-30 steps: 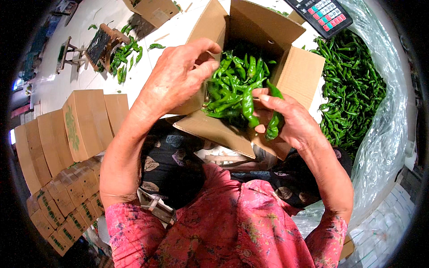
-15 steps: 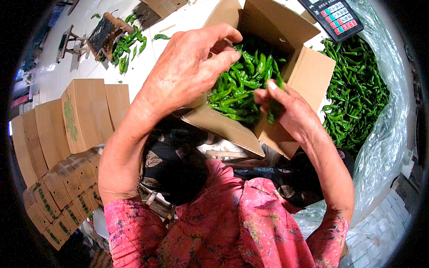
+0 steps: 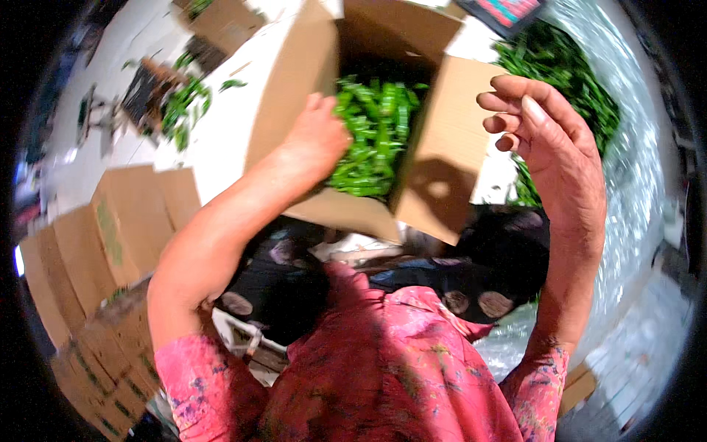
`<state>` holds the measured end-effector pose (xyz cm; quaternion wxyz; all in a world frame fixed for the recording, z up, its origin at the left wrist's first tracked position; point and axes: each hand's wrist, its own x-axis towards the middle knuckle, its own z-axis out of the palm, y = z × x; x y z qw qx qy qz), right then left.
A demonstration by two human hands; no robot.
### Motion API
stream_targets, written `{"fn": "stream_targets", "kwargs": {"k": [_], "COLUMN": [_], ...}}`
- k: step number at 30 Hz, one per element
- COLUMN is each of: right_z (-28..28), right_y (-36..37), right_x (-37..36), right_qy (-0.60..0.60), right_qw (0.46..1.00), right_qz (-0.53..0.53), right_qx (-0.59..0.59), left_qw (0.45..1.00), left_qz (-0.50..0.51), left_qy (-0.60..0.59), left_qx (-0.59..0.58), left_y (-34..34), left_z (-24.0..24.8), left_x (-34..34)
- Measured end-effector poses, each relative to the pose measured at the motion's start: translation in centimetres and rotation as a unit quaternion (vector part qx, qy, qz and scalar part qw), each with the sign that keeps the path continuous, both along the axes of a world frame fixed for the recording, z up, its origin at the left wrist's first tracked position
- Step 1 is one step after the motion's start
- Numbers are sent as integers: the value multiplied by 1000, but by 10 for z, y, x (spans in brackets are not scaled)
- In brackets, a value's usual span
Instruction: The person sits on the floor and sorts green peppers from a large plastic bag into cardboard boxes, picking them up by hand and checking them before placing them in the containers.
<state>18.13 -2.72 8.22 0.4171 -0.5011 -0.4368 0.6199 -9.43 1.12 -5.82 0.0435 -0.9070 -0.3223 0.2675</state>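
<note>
Long green peppers [image 3: 374, 136] fill the lower part of an open cardboard box [image 3: 453, 110] between my hands, its flaps folded outward. My left hand [image 3: 313, 140] is at the left edge of the box, its fingers curled over the cardboard beside the peppers. Motion blur softens its outline. Raised over the right flap, my right hand [image 3: 541, 121] has its fingers bent and apart with nothing between them. Its shadow falls on that flap. The nearest things behind it are a large heap of green peppers [image 3: 571, 77] on clear plastic sheeting [image 3: 633, 191].
At the top right stands a device with a keypad [image 3: 508, 11]. Cardboard boxes [image 3: 118, 228] are stacked at the left. A low stool [image 3: 151, 92] with loose peppers [image 3: 184, 107] is at the upper left, near another carton [image 3: 224, 26].
My right hand has left the peppers in the box, moved right and opened. My left hand has dropped to the box's left edge. The whole view has shifted.
</note>
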Motion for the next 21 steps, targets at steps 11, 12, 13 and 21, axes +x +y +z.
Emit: {"fn": "stream_targets", "kwargs": {"k": [11, 12, 13, 21], "right_z": [-221, -255, -285, -410], "right_y": [-205, -236, -265, -373], "right_x": [293, 298, 296, 243], "right_qy": [-57, -77, -97, -396], "right_qw": [907, 894, 881, 774], "right_qz": [-367, -371, -370, -348], "right_qx": [-200, -239, -279, -352], "left_qw": [998, 998, 997, 949], "left_qz": [-54, -57, -58, 159], "left_qy": [-8, -26, -44, -268], "left_qx": [-10, -2, 5, -48], "left_y": [16, 16, 20, 10], "left_z": [-41, -33, -25, 41], "left_x": [-15, -13, -16, 26]}}
